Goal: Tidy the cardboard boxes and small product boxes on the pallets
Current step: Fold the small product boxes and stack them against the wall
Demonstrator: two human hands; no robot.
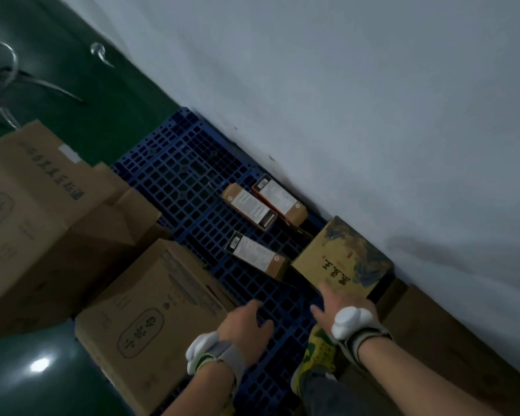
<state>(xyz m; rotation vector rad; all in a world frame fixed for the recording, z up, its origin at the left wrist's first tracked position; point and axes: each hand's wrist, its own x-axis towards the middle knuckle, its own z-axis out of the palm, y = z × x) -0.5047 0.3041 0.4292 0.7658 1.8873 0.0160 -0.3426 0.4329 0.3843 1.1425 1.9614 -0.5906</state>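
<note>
Judging by its flat shape and printed card skin, we take the square box (pixel 342 256) for a light, stiff thing with smooth, perhaps slippery faces. It is best held by two opposite edges, thumbs on top and fingers under the rim, rather than pinched at a corner. It lies on the blue pallet (pixel 174 175) hard by the wall (pixel 373 100), its lid tan with a dark painted pattern and a few black characters.

Our right hand (pixel 339 307) reaches toward its near corner with fingers spread and nothing in them; whether a fingertip touches the card we cannot tell. Our left hand (pixel 243 322) hangs over the pallet grid, fingers loosely out, also holding nothing — the two hands are apart.

Past the square box lie the small boxes (pixel 249 210), two side by side near the wall, and a third small box (pixel 257 255) closer to us. Each is long and brown with a pale label, and probably light and easy to crush at the ends.

To the left stand a cardboard carton (pixel 150 319) and a bigger carton (pixel 42 220) behind it with a flap raised — bulkier loads, we judge, wanting both hands low on the sides. A yellow-green shoe (pixel 315 352) shows under our right wrist.
</note>
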